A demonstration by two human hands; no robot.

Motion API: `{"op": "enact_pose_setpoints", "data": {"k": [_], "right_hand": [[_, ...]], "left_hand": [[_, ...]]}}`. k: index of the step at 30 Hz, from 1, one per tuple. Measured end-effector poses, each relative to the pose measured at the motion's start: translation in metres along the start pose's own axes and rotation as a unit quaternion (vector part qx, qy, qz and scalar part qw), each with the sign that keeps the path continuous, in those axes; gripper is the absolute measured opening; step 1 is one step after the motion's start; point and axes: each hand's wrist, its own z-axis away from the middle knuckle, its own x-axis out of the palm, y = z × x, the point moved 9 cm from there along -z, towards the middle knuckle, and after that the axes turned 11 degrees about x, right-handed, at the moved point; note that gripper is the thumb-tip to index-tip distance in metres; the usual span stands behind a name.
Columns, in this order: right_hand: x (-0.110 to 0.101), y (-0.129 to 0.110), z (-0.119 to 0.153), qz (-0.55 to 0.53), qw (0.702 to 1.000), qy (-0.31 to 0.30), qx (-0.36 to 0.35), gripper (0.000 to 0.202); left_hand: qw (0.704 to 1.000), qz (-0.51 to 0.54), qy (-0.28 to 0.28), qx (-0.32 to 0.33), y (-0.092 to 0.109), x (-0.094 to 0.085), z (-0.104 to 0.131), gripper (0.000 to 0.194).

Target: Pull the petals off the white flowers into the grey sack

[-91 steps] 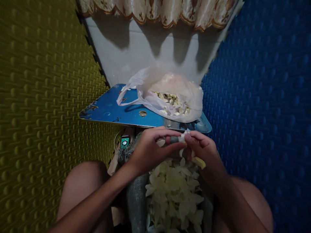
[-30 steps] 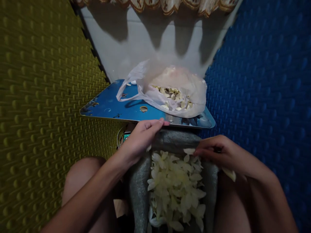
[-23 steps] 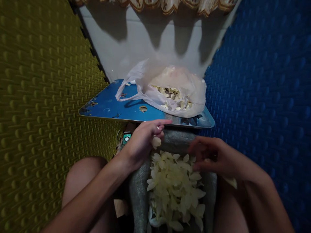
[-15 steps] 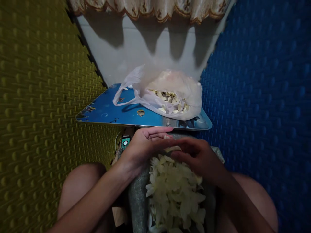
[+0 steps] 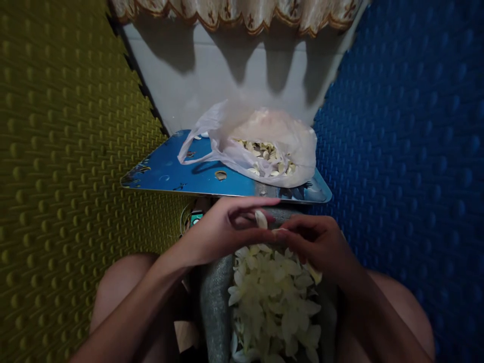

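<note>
My left hand [image 5: 230,224] is curled over the lap, a pale petal-like piece [image 5: 260,219] showing between its fingers. My right hand [image 5: 319,242] meets its fingertips from the right, thumb and finger closed in a pinch. A small pale piece [image 5: 280,230] shows where the two hands touch; its exact kind is hard to make out. Below them a heap of white flowers [image 5: 276,302] lies on a grey cloth [image 5: 217,307] over my lap. A yellowish-white piece [image 5: 315,275] hangs beneath my right hand.
Past the hands is a blue picture-printed tabletop [image 5: 170,176]. On it an open white plastic bag [image 5: 298,143] contains many loose pale pieces [image 5: 266,151]. A green-lit device [image 5: 196,218] lies left of the cloth. Yellow and blue foam mats flank both sides, and a curtain [image 5: 242,15] hangs behind.
My left hand has tilted, and the petal-like piece in it now shows more plainly. The right fingertips have drawn together against the left. The yellowish piece beneath the right hand shows more.
</note>
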Motion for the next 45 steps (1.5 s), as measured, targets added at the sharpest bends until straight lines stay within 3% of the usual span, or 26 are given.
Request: {"op": "enact_pose_setpoints", "data": {"k": [4, 8, 12, 18, 21, 27, 36, 45], "right_hand": [[-0.005, 0.000, -0.002, -0.025, 0.999, 0.034, 0.014, 0.017], [-0.007, 0.006, -0.003, -0.072, 0.996, 0.033, 0.050, 0.031], [-0.006, 0.012, -0.005, -0.136, 0.989, -0.005, 0.065, 0.029], [-0.015, 0.016, -0.010, -0.081, 0.994, 0.014, 0.075, 0.028], [-0.020, 0.019, -0.010, -0.071, 0.993, 0.034, 0.083, 0.028], [-0.023, 0.017, -0.004, -0.051, 0.993, 0.062, 0.086, 0.027], [-0.023, 0.008, -0.003, -0.047, 0.995, 0.054, 0.062, 0.039], [-0.029, 0.005, -0.007, -0.047, 0.998, 0.036, 0.021, 0.033]], "left_hand": [[0.965, -0.209, -0.009, 0.160, 0.030, 0.005, -0.002, 0.022], [0.930, -0.291, -0.024, 0.225, 0.041, 0.013, 0.001, 0.019], [0.953, -0.240, 0.003, 0.182, 0.032, 0.008, -0.001, 0.012], [0.973, -0.143, 0.170, 0.066, 0.011, -0.033, -0.001, 0.015], [0.972, -0.086, 0.216, 0.017, 0.001, -0.046, 0.001, 0.025], [0.974, -0.014, 0.223, -0.026, -0.004, -0.047, 0.005, 0.034], [0.975, 0.046, 0.217, -0.006, 0.002, -0.041, 0.005, 0.028], [0.977, 0.068, 0.201, 0.016, 0.000, -0.037, 0.001, 0.029]]}}
